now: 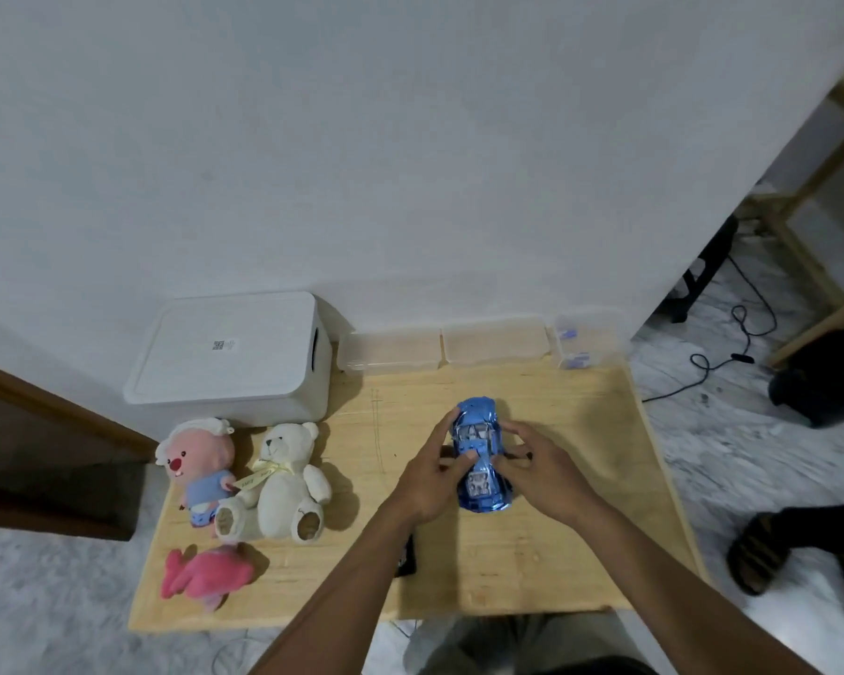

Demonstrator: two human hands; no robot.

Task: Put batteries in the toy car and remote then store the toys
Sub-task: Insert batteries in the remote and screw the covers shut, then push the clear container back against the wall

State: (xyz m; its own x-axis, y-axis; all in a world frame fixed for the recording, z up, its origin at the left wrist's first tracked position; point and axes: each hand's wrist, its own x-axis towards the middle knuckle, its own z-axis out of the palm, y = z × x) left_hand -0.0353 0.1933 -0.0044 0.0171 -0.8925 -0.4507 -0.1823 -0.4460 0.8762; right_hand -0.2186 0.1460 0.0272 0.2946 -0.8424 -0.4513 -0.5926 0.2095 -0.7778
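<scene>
My left grip [432, 479] curls round 1 side of the blue toy car [476, 423]; my right grip [544, 472] pinches the other side; tabletop [581, 538] lies beneath both.

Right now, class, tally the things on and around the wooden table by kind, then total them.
Plush toys: 3 (pink-faced beaver doll, cream teddy bear, pink fish)
Shiny blue toy car: 1
Clear plastic boxes: 3
White lidded storage bin: 1
Black object, partly hidden by forearm: 1
Total: 9
</scene>
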